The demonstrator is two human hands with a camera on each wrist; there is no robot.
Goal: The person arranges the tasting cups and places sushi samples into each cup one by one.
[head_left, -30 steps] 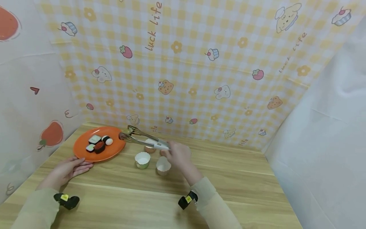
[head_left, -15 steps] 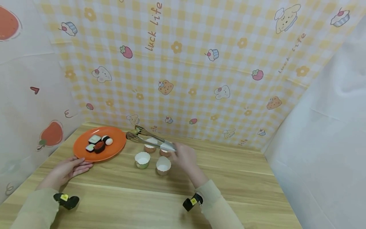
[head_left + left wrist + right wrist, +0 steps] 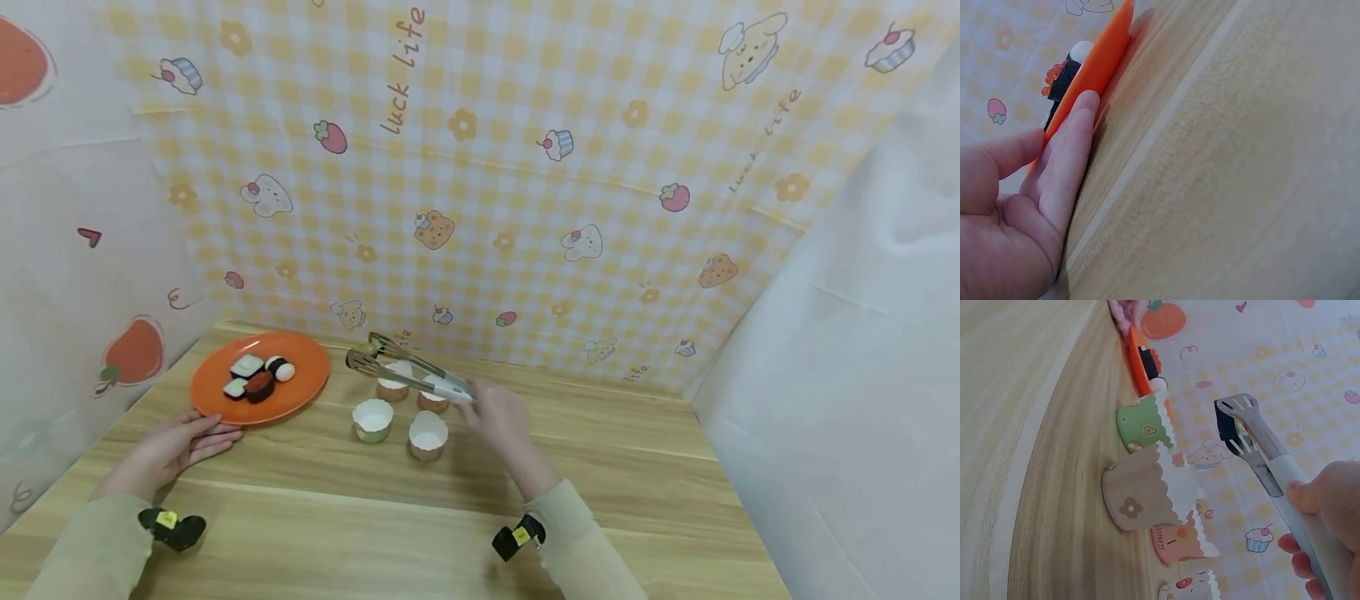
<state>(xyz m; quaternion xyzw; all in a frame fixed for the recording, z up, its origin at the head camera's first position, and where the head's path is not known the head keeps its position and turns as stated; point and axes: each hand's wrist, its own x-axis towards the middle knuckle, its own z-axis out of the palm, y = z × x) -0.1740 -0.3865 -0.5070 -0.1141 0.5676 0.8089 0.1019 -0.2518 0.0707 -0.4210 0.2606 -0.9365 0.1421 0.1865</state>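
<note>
My left hand (image 3: 183, 442) pinches the near rim of an orange plate (image 3: 300, 398), thumb at the upper edge and fingers beneath. On the plate sit several sushi pieces, among them a roe-topped one (image 3: 259, 387). My right hand (image 3: 501, 421) grips metal tongs (image 3: 408, 379) by their handles. Between the slotted tong heads is a sushi roll (image 3: 1225, 425), its dark wrapper and greenish filling showing in the right wrist view. The tong heads are above and behind several scalloped paper cups, right of the plate.
The cups stand grouped: a green one (image 3: 372, 423) and a tan one (image 3: 428, 440) in front, a brown-sided one (image 3: 393, 385) and another cup (image 3: 432, 401) behind. A checked cloth (image 3: 480, 200) backs the wooden table (image 3: 337, 533); white cloth (image 3: 847, 400) hangs at the right.
My right hand has moved right with the tongs and the sushi roll, away from the plate and toward the cups. The left hand and plate stay in place.
</note>
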